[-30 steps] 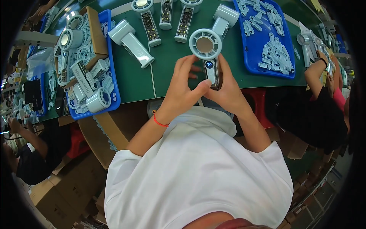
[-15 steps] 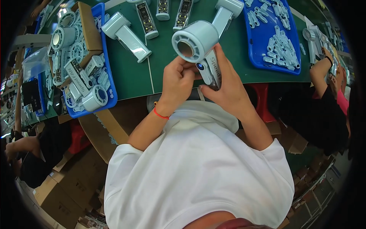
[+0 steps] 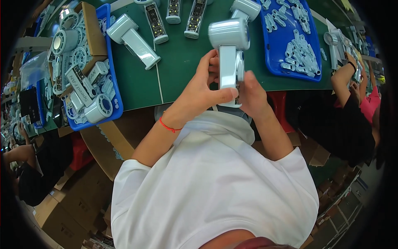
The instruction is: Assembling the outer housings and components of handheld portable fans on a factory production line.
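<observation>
Above the table's near edge, my left hand (image 3: 207,85) is wrapped round the handle of a pale blue-white handheld fan (image 3: 228,35), thumb across the handle's lower end. The fan stands head up, its round head away from me. Along the handle's right side a narrow cover (image 3: 240,66) stands slightly off, and dark inner parts show below it. My right hand (image 3: 253,95) is beside that side of the handle, its fingers smeared by motion; whether it holds anything is hidden.
At left, a blue tray (image 3: 120,106) holds fan parts and a cardboard box (image 3: 94,31). Another blue tray (image 3: 271,68) at right carries small pale covers. Several handheld fans, including one lying fan (image 3: 141,47), rest on the green table (image 3: 178,50). Other people work on both sides.
The fan has turned upright, its handle side now toward me. My left hand has shifted from under the head to around the handle; my right hand has come off the handle's front to its right.
</observation>
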{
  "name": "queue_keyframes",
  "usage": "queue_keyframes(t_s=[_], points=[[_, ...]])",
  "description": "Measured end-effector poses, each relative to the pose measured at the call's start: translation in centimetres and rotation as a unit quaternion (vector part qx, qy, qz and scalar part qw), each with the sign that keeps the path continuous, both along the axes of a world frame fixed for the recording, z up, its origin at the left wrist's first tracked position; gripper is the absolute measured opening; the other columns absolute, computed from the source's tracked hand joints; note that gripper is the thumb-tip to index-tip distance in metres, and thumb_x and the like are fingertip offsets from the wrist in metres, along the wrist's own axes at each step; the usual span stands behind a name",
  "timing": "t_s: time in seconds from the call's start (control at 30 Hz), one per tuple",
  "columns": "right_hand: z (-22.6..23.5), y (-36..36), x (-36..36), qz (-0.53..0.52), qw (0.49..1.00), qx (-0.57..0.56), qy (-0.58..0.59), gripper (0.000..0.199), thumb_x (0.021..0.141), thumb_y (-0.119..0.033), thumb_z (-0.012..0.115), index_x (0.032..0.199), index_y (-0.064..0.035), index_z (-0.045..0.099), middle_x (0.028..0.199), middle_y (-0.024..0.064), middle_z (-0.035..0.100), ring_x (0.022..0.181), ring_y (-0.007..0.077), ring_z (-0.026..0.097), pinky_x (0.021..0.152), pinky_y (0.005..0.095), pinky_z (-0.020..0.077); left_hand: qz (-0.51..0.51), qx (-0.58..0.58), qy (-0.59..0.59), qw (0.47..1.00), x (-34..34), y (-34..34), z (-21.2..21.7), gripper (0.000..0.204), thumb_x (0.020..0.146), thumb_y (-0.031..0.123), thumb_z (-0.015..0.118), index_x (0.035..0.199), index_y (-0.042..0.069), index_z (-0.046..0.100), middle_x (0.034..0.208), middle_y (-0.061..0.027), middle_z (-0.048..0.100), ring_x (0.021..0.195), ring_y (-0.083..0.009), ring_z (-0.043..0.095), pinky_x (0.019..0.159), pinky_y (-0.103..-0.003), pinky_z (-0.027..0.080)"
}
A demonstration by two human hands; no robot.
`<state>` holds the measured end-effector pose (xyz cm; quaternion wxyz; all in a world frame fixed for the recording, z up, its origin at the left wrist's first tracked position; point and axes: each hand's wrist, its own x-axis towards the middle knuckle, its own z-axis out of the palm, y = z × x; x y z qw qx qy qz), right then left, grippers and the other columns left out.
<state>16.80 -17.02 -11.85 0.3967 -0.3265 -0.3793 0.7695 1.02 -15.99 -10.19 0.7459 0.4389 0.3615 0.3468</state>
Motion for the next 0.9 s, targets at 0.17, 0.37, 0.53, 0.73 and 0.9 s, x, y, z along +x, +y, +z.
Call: queue_keyframes(t_s=[0.17, 0.37, 0.53, 0.73, 0.9], points=[[0.5, 0.4, -0.5, -0.008, 0.992, 0.102, -0.075, 0.113, 0.070, -0.085, 0.023, 0.141, 0.0025, 0.017, 0.138, 0.0141, 0.032, 0.123, 0.0240, 0.036, 0.101, 0.0372, 0.0285, 0.020, -0.008, -0.027, 0.999, 0.0, 0.0, -0.3, 0.081, 0.071, 0.003, 0.060, 0.137, 0.001, 0.012, 0.117, -0.0113, 0.041, 0.106, -0.0205, 0.047, 0.088, -0.034, 0.043], [0.7, 1.7, -0.2, 0.040, 0.989, 0.132, -0.056, 0.112, 0.074, -0.083, 0.023, 0.141, 0.0055, 0.014, 0.143, 0.0162, 0.027, 0.128, 0.0267, 0.030, 0.104, 0.0390, 0.0229, 0.055, -0.010, -0.075, 0.996, -0.9, -0.2, -1.7, 0.076, 0.072, 0.000, 0.060, 0.135, 0.001, 0.017, 0.113, -0.0112, 0.044, 0.102, -0.0185, 0.051, 0.081, -0.031, 0.047], [0.2, 2.0, -1.0, 0.074, 0.991, 0.098, 0.050, 0.111, 0.074, -0.083, 0.025, 0.141, 0.0051, 0.016, 0.144, 0.0170, 0.025, 0.132, 0.0290, 0.026, 0.107, 0.0401, 0.0197, 0.078, 0.071, -0.016, 0.994, -1.8, -0.3, -2.1, 0.075, 0.073, 0.007, 0.065, 0.133, 0.001, 0.020, 0.099, -0.0122, 0.054, 0.084, -0.0214, 0.060, 0.073, -0.032, 0.050], [1.0, 2.1, -0.3, -0.017, 0.976, 0.142, -0.162, 0.065, 0.079, -0.018, 0.068, 0.130, 0.0068, 0.037, 0.126, 0.0150, 0.047, 0.117, 0.0240, 0.045, 0.098, 0.0377, 0.0369, 0.072, 0.206, 0.322, 0.921, -1.6, 0.3, 0.5, 0.097, 0.066, 0.018, 0.072, 0.139, 0.000, 0.010, 0.093, -0.0220, 0.060, 0.082, -0.0348, 0.063, 0.072, -0.038, 0.051], [2.3, 2.1, -1.0, -0.042, 0.983, 0.040, -0.171, 0.052, 0.078, -0.004, 0.058, 0.125, 0.0084, 0.041, 0.117, 0.0158, 0.053, 0.108, 0.0211, 0.052, 0.091, 0.0342, 0.0429, 0.072, 0.260, 0.250, 0.930, -1.4, 0.6, -1.4, 0.099, 0.066, 0.011, 0.073, 0.140, 0.001, 0.009, 0.109, -0.0264, 0.055, 0.086, -0.0388, 0.062, 0.072, -0.040, 0.051]])
